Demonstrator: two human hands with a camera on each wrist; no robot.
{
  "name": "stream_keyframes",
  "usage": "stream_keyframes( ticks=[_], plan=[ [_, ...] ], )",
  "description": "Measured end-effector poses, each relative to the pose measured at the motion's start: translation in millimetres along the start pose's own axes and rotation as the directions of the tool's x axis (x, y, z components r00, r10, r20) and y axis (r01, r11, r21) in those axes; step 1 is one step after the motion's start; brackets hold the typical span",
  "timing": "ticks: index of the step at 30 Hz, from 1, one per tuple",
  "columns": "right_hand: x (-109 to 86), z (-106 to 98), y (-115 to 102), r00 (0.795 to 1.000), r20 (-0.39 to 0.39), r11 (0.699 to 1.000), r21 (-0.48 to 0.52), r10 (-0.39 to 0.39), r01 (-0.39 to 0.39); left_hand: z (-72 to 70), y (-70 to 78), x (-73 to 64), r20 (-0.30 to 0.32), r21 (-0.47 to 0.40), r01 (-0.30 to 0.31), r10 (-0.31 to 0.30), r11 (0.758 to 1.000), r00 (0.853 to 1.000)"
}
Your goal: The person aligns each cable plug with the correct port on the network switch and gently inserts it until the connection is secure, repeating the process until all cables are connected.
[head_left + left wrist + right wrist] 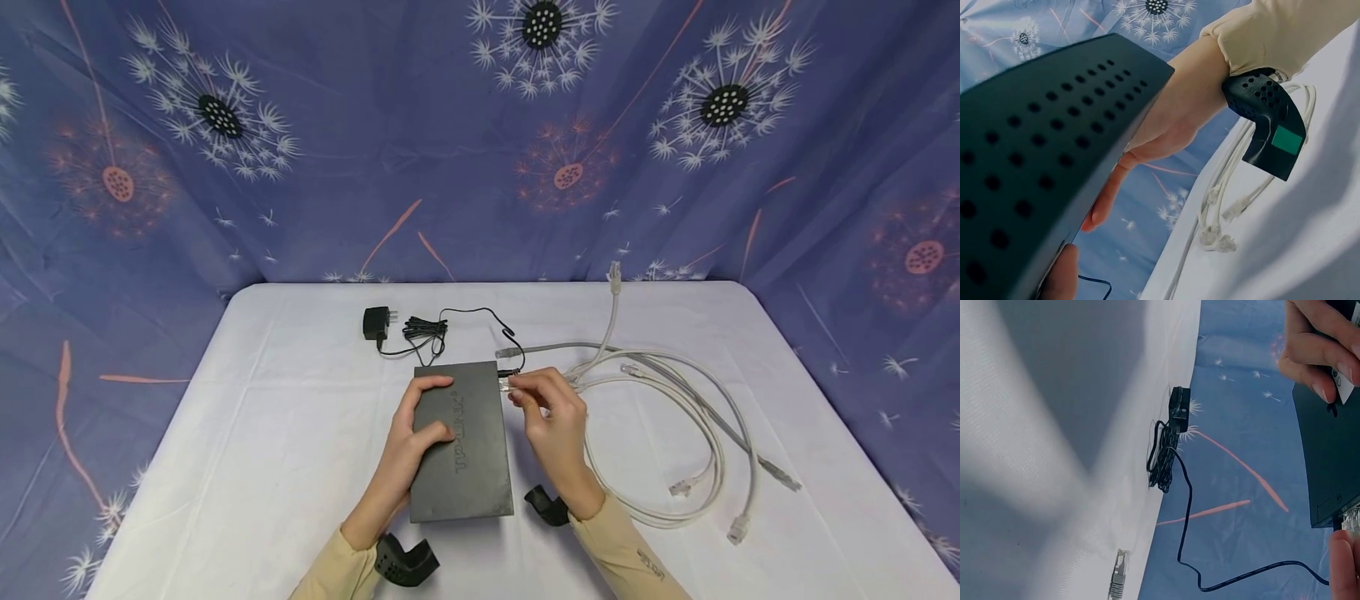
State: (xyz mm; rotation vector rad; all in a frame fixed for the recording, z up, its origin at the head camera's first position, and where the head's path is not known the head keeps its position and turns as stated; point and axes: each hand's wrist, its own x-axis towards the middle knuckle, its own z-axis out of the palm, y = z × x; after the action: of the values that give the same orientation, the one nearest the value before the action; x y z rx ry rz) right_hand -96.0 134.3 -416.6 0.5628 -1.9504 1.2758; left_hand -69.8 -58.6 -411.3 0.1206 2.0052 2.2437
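Note:
A dark grey network switch (472,450) with TP-LINK lettering is held above the white table. My left hand (416,429) grips it from the left; its thumb and index finger lie on the top face. In the right wrist view, the other left fingers (1325,344) curl under the underside. At the switch's right edge my right hand (553,412) pinches a clear network cable plug (505,385) by the port side. How deep the plug sits cannot be seen. Just beside it, the black power cord (517,354) meets the same edge.
A black power adapter (377,323) with a bundled cord (425,328) lies behind the switch. Several pale network cables (720,467) loop over the right of the table, with a grey cable (562,345) among them. Black camera mounts (407,562) are on both wrists. A patterned blue curtain (375,167) hangs behind.

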Motion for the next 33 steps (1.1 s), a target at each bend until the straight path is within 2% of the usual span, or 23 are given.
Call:
stream_keyframes(
  ticks=[7,14,18,23,27,33],
  plan=[
    [-1.2,1,4,0.999,0.04,0.999,-0.035,0.018,-0.016,-0.1,-1.3,1.8,-0.039,-0.023,-0.007,0.006,1.0,0.999],
    [-2.6,-1,6,0.996,0.072,0.998,-0.018,0.061,-0.06,1.7,-4.4,3.1,-0.066,-0.037,-0.019,0.016,0.999,0.998],
    [-3.4,-2,6,0.995,0.08,0.998,-0.013,0.06,-0.06,1.8,-4.9,3.2,-0.074,-0.047,-0.012,0.008,0.999,0.997],
    [2.8,-3,-7,0.997,0.068,1.0,0.001,0.026,-0.026,1.5,-4.7,2.3,-0.085,-0.059,-0.009,0.004,0.998,0.996],
    [8.6,-7,-20,0.996,0.077,0.999,0.004,0.034,-0.034,0.4,-6.0,2.5,-0.089,-0.057,-0.008,0.003,0.998,0.996],
    [9.4,-12,-23,0.996,0.077,0.999,0.026,0.045,-0.047,-1.1,-7.9,2.9,-0.092,-0.055,-0.009,0.004,0.998,0.996]
  ],
)
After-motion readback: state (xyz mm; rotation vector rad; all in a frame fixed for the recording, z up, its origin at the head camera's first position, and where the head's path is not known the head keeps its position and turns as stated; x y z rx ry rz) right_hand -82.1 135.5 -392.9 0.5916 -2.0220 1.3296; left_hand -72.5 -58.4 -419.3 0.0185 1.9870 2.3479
